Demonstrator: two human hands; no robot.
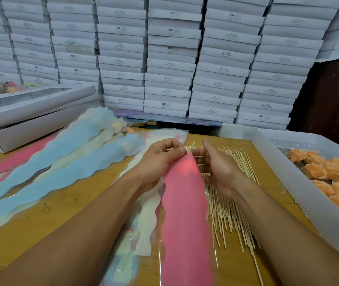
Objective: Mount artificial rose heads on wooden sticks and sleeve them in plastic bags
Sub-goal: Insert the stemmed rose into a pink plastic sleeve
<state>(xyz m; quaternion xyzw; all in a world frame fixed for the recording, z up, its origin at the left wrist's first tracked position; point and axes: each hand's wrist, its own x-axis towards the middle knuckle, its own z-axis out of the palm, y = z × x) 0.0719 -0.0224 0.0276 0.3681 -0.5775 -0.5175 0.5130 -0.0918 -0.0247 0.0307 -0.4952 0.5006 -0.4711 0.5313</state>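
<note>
My left hand (160, 159) pinches the narrow top end of a pink plastic sleeve (185, 213), which runs down toward me over the table. A thin wooden stick tip shows at that pinch. My right hand (220, 168) hovers just right of the sleeve's top, fingers loosely curled, above a loose pile of wooden sticks (228, 207). Whether it touches the sleeve is unclear. Orange rose heads (329, 178) fill a white box (284, 168) on the right.
Blue, cream and pink scalloped sleeves (71, 164) lie fanned across the wooden table (61, 211) on the left. A flat white box with a window lid (30, 112) sits at the far left. Stacked white cartons (174, 58) wall off the back.
</note>
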